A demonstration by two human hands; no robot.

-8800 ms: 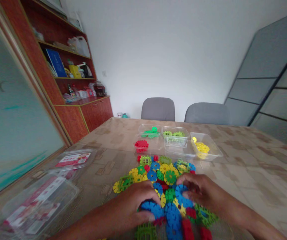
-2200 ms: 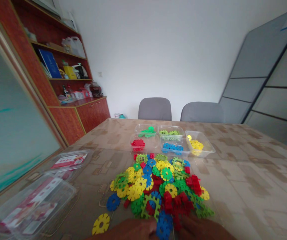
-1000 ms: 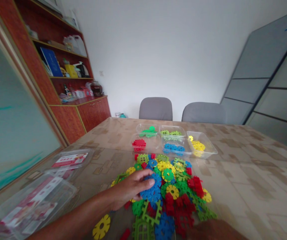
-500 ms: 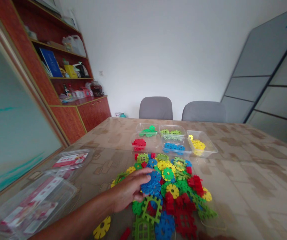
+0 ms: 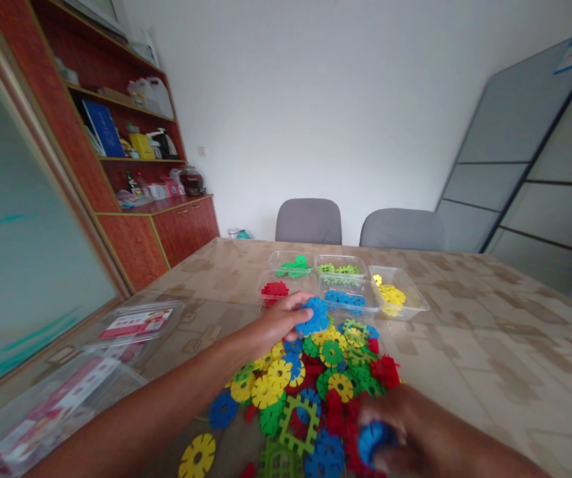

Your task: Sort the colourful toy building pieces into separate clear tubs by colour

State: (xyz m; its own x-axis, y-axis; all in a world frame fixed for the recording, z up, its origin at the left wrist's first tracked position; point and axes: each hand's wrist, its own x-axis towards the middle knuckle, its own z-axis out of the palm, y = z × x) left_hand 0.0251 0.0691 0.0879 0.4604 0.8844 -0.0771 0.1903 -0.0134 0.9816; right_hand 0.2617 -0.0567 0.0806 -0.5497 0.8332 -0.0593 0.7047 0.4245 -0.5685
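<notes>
Pinched in my left hand [image 5: 286, 318] are blue notched discs [image 5: 315, 315], held above the far side of a mixed pile just short of the tubs. My right hand [image 5: 400, 425], blurred, is closed around a blue disc [image 5: 373, 441] at the pile's near right. Yellow discs [image 5: 268, 390], green discs [image 5: 333, 353], red pieces [image 5: 385, 370] and light-green square frames [image 5: 299, 425] make up the pile. Beyond it, a clear tub of blue discs [image 5: 345, 300] stands closest to my left hand's discs.
Other clear tubs hold red pieces [image 5: 274, 291], green pieces [image 5: 293, 267], light-green pieces [image 5: 338, 271] and yellow discs [image 5: 390, 294]. Clear lids with printed labels [image 5: 139, 323] lie at the left. Two grey chairs [image 5: 308, 220] stand behind the table.
My left hand has lifted blue discs from the pile and moved forward toward the tubs, uncovering yellow discs. My right hand has come into view at the lower right, holding a blue disc.
</notes>
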